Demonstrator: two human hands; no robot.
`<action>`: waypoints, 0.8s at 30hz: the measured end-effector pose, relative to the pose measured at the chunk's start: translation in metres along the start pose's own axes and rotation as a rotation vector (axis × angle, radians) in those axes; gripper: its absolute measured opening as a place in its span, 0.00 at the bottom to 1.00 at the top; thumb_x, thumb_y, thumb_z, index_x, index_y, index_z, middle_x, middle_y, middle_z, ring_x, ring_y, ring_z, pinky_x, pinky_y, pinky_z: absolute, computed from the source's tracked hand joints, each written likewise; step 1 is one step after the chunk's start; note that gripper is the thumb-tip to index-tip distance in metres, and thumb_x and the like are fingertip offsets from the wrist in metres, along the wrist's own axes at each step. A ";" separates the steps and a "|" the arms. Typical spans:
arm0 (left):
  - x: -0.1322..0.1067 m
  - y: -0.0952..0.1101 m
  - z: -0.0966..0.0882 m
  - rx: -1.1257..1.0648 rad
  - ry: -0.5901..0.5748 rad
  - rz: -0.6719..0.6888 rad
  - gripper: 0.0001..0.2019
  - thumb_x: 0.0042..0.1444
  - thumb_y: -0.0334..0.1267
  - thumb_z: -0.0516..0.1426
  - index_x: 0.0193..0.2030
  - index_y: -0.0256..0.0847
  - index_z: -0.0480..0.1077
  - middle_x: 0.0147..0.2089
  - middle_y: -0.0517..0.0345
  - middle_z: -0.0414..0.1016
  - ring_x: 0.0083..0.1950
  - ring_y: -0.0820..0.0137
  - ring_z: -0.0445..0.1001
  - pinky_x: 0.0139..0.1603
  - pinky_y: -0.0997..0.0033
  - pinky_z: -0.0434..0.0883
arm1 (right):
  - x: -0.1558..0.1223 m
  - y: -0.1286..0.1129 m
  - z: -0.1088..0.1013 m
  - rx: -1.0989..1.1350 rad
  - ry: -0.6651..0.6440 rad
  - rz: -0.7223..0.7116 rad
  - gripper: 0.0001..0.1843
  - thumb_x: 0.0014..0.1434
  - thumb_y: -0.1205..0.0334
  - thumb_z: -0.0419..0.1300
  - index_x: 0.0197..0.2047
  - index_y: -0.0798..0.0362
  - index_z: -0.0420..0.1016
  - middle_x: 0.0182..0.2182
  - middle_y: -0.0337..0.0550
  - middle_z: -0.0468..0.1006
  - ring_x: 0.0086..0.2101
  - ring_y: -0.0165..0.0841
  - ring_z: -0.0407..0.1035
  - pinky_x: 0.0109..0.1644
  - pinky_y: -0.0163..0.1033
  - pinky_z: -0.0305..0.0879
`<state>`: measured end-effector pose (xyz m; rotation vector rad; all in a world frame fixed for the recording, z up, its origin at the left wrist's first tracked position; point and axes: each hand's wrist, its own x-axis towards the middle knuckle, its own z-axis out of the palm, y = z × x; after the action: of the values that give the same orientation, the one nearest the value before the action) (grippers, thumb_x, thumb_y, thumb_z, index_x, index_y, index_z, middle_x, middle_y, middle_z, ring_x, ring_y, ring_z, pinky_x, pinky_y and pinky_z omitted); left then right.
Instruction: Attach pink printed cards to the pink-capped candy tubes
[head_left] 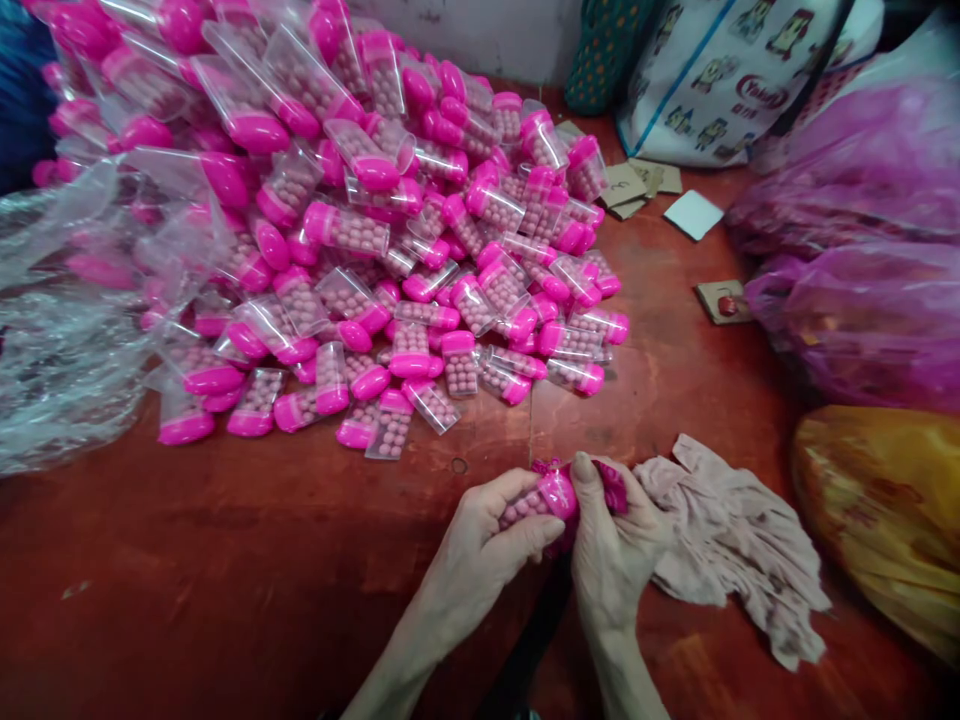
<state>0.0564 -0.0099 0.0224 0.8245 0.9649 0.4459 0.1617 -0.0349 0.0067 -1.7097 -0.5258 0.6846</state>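
1. Low in the view, the person's two hands meet over a red surface [225, 580], at the near side of a big heap.
2. The left hand [469, 540] pinches a small clear bottle [527, 506] between thumb and fingers. Pink balls fill it, and its shiny pink cap [558, 492] points toward the other hand.
3. The right hand [621, 540] is closed, its thumb pressed over a bit of dark pink material [613, 487] that pokes out beside the fingers; whether it is cloth or netting is hard to tell. More of the same colour shows around the cap.
4. Beyond the hands, a heap of similar bottles [411, 338] fills the upper left, lying every which way, with crinkled clear plastic [67, 370] along its left edge.
5. Just beside the right hand lies a crumpled pale rag [739, 550]. Right of that sits a yellow plastic bag [885, 520], with purple plastic bags [862, 325] behind it.
6. Farther back are a few cardboard pieces [628, 188], a white square [694, 215] and a card with a red spot [724, 302].
7. At the back stand a white printed bag [701, 85] and a green dotted bag [606, 50].
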 end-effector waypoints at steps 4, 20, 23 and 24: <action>0.000 0.000 0.002 0.010 -0.007 -0.014 0.08 0.53 0.40 0.56 0.35 0.38 0.69 0.21 0.64 0.64 0.17 0.81 0.54 0.16 0.79 0.50 | -0.002 0.003 0.002 -0.016 0.073 -0.019 0.10 0.51 0.57 0.62 0.27 0.55 0.72 0.21 0.36 0.70 0.22 0.28 0.63 0.28 0.33 0.61; 0.000 0.002 -0.013 0.356 0.117 0.173 0.08 0.51 0.35 0.57 0.39 0.41 0.73 0.30 0.62 0.71 0.30 0.73 0.65 0.32 0.76 0.62 | 0.023 0.004 -0.009 0.289 -0.499 0.121 0.03 0.49 0.62 0.64 0.27 0.51 0.76 0.28 0.41 0.77 0.32 0.35 0.70 0.37 0.40 0.66; 0.002 0.002 -0.014 0.380 0.125 0.237 0.09 0.52 0.34 0.56 0.39 0.41 0.74 0.33 0.60 0.74 0.33 0.70 0.68 0.35 0.74 0.63 | 0.024 0.004 -0.009 0.245 -0.492 0.054 0.04 0.50 0.64 0.63 0.25 0.51 0.76 0.27 0.41 0.77 0.33 0.35 0.70 0.38 0.40 0.66; 0.003 0.001 -0.013 0.393 0.129 0.245 0.09 0.52 0.34 0.56 0.40 0.41 0.74 0.33 0.59 0.74 0.33 0.70 0.69 0.36 0.74 0.63 | 0.023 0.003 -0.009 0.224 -0.479 0.050 0.04 0.50 0.64 0.63 0.25 0.51 0.76 0.27 0.41 0.77 0.32 0.34 0.69 0.37 0.39 0.66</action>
<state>0.0465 -0.0019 0.0175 1.2913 1.0932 0.5330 0.1840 -0.0266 0.0013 -1.3512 -0.7080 1.1566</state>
